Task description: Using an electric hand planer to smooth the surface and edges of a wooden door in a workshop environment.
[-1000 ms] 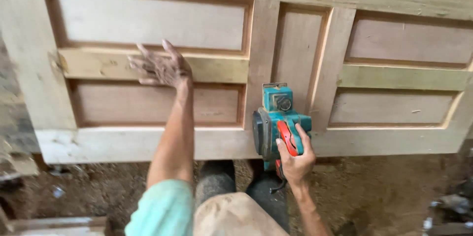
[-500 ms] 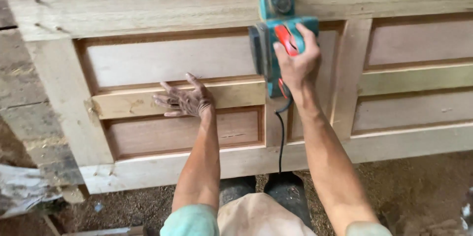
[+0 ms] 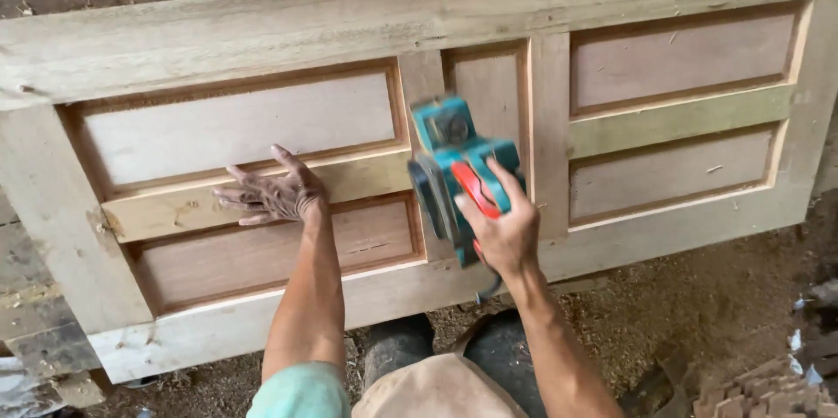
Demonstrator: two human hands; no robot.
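Right hand (image 3: 504, 239) clenched around the red handle of a teal electric planer (image 3: 456, 169), tool blurred, sole resting on the upright middle strip of a panelled wooden door (image 3: 262, 34) laid flat; black cord (image 3: 489, 285) hanging just below the wrist, toward the body; left hand (image 3: 272, 195) released, fingers spread, palm pressed flat on the pale cross rail well to the left of the grip, holding nothing; reddish lower panel (image 3: 279, 252) directly beneath that palm's wrist, lighter upper panel (image 3: 236, 126) just beyond the fingertips; narrow upright panel (image 3: 489, 91) right beyond the planer's nose; two further panels with a greenish rail (image 3: 681, 119) between them off to the right of the grip; sawdust-strewn dirt floor (image 3: 698, 296) nearer the body than the door's edge; dark boots (image 3: 397, 344) and a tan trouser knee (image 3: 436, 392) below both forearms; a light green sleeve (image 3: 301, 392) on the left arm; a stack of grey ridged pieces (image 3: 768, 392) far right and low, too blurred to tell apart.
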